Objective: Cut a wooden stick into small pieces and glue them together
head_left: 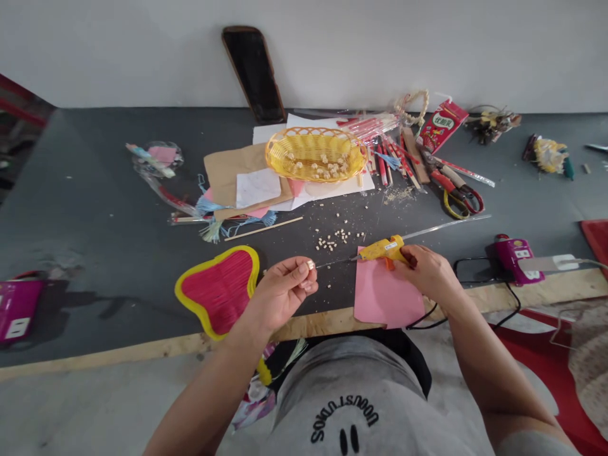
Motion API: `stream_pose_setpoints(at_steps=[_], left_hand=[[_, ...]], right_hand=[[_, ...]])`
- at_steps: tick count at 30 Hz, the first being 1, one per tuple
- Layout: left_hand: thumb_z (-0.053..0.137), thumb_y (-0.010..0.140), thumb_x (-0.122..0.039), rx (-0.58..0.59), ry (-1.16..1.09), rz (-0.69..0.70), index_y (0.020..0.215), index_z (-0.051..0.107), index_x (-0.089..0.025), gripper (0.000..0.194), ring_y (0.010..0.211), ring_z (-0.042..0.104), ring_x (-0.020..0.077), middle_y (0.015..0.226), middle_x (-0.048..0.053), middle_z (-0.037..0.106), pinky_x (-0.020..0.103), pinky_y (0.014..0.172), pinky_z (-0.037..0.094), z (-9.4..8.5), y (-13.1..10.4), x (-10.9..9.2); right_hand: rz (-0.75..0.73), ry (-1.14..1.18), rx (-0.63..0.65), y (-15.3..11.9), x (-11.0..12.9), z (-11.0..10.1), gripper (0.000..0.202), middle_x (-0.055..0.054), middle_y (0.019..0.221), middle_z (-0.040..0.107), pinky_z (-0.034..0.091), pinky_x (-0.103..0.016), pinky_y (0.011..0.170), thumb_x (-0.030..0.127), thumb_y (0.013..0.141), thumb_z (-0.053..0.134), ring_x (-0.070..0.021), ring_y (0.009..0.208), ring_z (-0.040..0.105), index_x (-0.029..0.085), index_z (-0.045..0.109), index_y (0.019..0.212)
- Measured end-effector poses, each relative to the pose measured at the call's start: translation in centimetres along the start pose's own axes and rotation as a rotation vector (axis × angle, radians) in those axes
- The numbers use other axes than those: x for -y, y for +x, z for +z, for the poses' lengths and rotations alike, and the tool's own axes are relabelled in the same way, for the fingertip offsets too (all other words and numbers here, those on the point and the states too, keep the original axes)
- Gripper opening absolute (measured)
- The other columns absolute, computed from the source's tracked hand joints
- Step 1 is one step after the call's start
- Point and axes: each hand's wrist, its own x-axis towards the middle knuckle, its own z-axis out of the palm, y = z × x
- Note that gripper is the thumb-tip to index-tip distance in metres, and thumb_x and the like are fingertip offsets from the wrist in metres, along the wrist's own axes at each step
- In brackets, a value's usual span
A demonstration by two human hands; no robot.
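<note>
My left hand [289, 288] pinches a small pale wooden piece [311, 265] between thumb and fingers, above the table's front edge. A thin strand runs from it to the nozzle of a yellow hot glue gun [382, 248]. Around the gun's rear end my right hand [427, 269] is closed, and a clear glue stick [446, 225] sticks out behind. Under the gun lies a pink paper sheet [387, 294]. Several tiny wooden bits [339, 238] are scattered on the table beyond my hands. A yellow-rimmed pink woven shape [221, 288] lies left of my left hand.
A yellow basket [313, 155] holding several small pieces stands on papers. A phone [254, 73] leans on the wall. Scissors [458, 190] and a red drink carton [441, 125] are at back right. Purple boxes [517, 259] sit at both sides; a black cord [513, 307] hangs over the edge.
</note>
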Motion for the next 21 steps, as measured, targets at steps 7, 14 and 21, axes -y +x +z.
stream_pose_setpoints(at_steps=[7,14,21], left_hand=[[0.088,0.067,-0.025,0.005,-0.025,-0.008,0.070,0.070,-0.012,0.022,0.053,0.044,0.0053,0.058,0.000,0.058,0.019,0.052,0.038,0.1,0.0,0.1],[0.084,0.070,-0.024,0.001,-0.038,-0.006,0.069,0.067,-0.011,0.021,0.053,0.043,0.0058,0.060,0.001,0.057,0.019,0.052,0.037,0.5,-0.2,0.1],[0.085,0.071,-0.025,-0.028,-0.076,0.016,0.071,0.065,-0.012,0.023,0.054,0.043,0.0051,0.061,-0.001,0.056,0.018,0.053,0.039,1.2,-0.4,0.1]], right_hand=[[0.160,0.351,-0.143,0.1,-0.2,-0.5,0.022,-0.002,0.077,0.066,0.045,-0.027,0.059,0.036,0.077,0.068,-0.0148,0.062,0.059,0.021,0.058,0.090],[0.132,1.183,-0.052,-0.2,1.8,-1.7,0.043,0.000,0.082,0.069,0.050,-0.025,0.054,0.042,0.068,0.084,-0.0132,0.063,0.062,0.024,0.057,0.096],[-0.069,1.295,0.281,-1.0,3.6,-0.3,0.032,-0.001,0.077,0.069,0.046,-0.023,0.045,0.040,0.080,0.079,-0.0113,0.055,0.058,0.021,0.058,0.095]])
